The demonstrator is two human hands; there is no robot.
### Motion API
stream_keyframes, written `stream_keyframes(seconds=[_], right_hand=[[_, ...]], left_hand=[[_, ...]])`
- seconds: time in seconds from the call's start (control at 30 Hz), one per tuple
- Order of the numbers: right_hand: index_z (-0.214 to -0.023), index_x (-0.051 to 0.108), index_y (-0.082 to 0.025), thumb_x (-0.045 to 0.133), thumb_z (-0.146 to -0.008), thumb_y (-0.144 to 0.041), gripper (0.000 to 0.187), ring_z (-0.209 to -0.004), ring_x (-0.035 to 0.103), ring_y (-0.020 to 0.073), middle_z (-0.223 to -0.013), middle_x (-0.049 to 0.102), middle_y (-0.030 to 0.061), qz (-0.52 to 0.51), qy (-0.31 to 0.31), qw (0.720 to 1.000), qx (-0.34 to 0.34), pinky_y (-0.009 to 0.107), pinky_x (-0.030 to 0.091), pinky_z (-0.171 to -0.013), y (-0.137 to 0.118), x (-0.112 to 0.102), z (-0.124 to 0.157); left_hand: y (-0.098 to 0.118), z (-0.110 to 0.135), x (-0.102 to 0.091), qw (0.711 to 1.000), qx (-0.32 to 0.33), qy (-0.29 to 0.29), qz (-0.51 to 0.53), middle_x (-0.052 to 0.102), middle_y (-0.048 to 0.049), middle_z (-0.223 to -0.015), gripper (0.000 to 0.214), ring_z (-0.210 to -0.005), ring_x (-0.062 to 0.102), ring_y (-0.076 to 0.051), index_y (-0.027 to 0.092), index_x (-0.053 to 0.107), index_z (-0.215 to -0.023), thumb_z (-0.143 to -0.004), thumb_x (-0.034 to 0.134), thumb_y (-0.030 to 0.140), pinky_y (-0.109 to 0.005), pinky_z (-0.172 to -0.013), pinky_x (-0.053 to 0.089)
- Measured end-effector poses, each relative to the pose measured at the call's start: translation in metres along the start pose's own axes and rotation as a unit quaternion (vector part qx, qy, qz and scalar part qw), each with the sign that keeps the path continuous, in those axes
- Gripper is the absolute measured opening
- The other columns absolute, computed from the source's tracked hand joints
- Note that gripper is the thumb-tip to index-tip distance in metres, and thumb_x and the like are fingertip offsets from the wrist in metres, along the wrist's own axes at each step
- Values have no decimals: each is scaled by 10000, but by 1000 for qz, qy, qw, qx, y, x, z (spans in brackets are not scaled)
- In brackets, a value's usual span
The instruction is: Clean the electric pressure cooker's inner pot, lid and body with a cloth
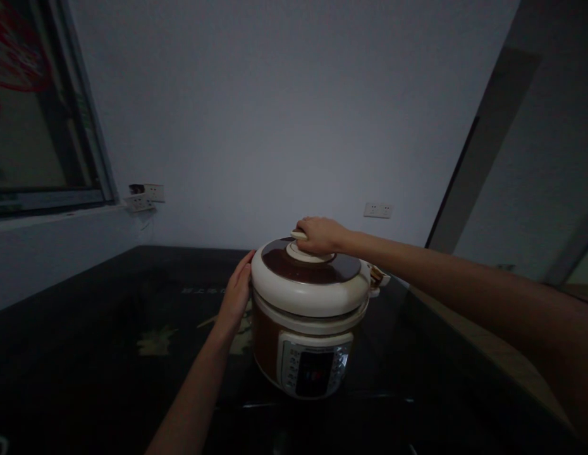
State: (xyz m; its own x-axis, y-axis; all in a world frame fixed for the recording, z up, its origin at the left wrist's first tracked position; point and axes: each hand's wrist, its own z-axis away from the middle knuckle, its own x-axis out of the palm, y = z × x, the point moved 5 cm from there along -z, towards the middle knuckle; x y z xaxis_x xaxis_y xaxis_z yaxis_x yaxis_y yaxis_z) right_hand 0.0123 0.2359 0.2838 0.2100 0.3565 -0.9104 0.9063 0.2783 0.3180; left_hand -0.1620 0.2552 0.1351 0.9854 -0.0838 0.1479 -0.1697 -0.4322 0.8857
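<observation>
An electric pressure cooker (265,335) with a brown and cream body stands on the dark table. Its cream-rimmed lid (301,297) sits on top, and a narrow dark gap shows beneath the rim at the front. My right hand (320,235) is closed around the lid's handle (299,234) at the top centre. Flat against the left side of the cooker, at the rim, lies my left hand (238,294) with its fingers stretched out; their tips are partly hidden. A control panel (315,370) with a dark display faces me.
The glossy black table (109,379) bears a pale leaf-like pattern. Behind it rises a plain wall with a double socket (378,210) on the right and more sockets (154,193) on the left. A window (33,126) is at the far left.
</observation>
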Motion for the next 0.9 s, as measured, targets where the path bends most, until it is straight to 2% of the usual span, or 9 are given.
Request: stream_keyframes(seconds=[0.5,0.9], right_hand=[[-1095,635,-130,458,-818,-384,416,-947,640,297,-1137,662,186,-3,-20,999,33,373,461,-722,1,18,4],[-1127,631,-115,454,-834,-393,441,-966,635,296,-1163,650,200,-16,-20,999,41,372,452,-736,2,24,9]], left_hand=[[-4,-2,0,999,7,8,-37,568,-111,-1369,437,-1294,494,-261,188,605,-1237,-903,477,440,-444,-1118,325],[-1,0,2,998,9,1,-61,550,-114,-1388,422,-1301,481,-256,186,590,-1257,-909,484,399,-452,-1128,306]])
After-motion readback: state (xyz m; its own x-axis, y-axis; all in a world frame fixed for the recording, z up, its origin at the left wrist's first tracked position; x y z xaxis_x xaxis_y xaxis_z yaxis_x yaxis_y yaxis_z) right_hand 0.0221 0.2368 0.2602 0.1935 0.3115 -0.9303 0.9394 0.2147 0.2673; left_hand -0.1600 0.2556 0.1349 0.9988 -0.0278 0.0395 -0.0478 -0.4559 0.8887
